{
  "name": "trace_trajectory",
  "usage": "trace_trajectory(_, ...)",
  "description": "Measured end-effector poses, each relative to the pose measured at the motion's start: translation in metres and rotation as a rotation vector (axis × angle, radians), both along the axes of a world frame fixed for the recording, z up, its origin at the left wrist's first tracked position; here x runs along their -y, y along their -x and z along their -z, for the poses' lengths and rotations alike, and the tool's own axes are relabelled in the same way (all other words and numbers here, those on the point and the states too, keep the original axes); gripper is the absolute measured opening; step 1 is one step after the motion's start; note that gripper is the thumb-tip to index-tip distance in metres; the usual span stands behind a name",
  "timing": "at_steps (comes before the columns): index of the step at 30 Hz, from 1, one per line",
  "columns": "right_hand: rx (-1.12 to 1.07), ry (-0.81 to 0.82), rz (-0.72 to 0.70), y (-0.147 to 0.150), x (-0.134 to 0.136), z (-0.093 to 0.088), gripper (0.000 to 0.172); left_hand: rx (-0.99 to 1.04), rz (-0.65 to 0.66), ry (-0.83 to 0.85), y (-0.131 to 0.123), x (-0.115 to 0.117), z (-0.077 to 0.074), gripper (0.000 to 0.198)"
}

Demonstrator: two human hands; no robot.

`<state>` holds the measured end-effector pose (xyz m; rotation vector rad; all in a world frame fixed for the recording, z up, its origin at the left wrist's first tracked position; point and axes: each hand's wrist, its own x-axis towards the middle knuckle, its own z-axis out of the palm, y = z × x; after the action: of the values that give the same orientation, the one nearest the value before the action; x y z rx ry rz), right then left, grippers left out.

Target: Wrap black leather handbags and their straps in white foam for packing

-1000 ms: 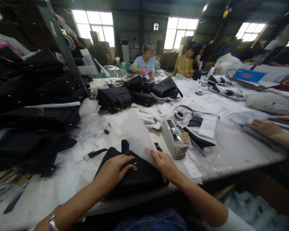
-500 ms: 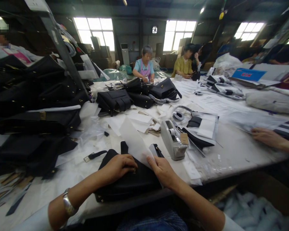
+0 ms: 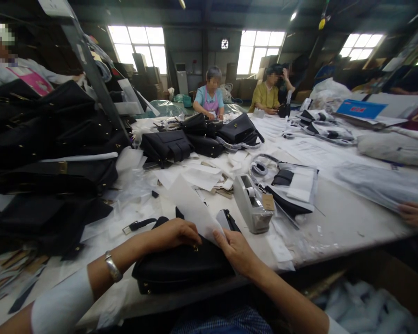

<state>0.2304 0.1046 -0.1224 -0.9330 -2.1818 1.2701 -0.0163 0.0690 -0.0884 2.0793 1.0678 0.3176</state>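
A black handbag (image 3: 181, 266) with a small gold clasp lies at the near edge of the white table (image 3: 337, 218). My left hand (image 3: 174, 232) curls over the bag's top edge, fingers closed on it. My right hand (image 3: 235, 250) pinches the lower end of a sheet of white tissue paper (image 3: 191, 206) that rises from the bag. A black strap with a metal buckle (image 3: 137, 226) trails off to the bag's left.
A grey tape dispenser (image 3: 252, 206) stands just right of the bag. Black bags are stacked at left (image 3: 48, 157) and grouped mid-table (image 3: 167, 144). Paper scraps and plastic sleeves litter the table. A co-worker's hand (image 3: 416, 215) rests at the right edge; others sit at the far end.
My left hand slid up from the bag's front to its top edge and curled shut. The tissue sheet sank lower onto the bag. The co-worker's hand drew back to the right.
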Motion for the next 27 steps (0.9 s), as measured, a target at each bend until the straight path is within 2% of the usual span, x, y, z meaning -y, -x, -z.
trace_trajectory(11, 0.027, -0.026, 0.026, -0.001, 0.002, 0.002, 0.052, -0.037, 0.117, 0.007, -0.007, -0.009, -0.015, 0.021)
trace_trajectory(18, -0.010, -0.005, 0.019, 0.000, 0.003, 0.001, 0.049, -0.019, 0.177, -0.008, -0.007, -0.014, -0.008, 0.013)
trace_trajectory(23, -0.023, 0.003, 0.009, -0.002, 0.004, -0.003, 0.047, -0.004, 0.115, 0.003, -0.003, -0.011, -0.002, 0.018)
trace_trajectory(25, -0.057, 0.006, -0.022, -0.002, 0.005, -0.005, 0.042, -0.007, 0.030, -0.004, -0.003, -0.002, -0.005, 0.022)
trace_trajectory(27, -0.089, -0.012, -0.064, -0.004, 0.007, -0.004, 0.041, -0.053, -0.111, -0.022, -0.004, 0.013, -0.010, 0.028)
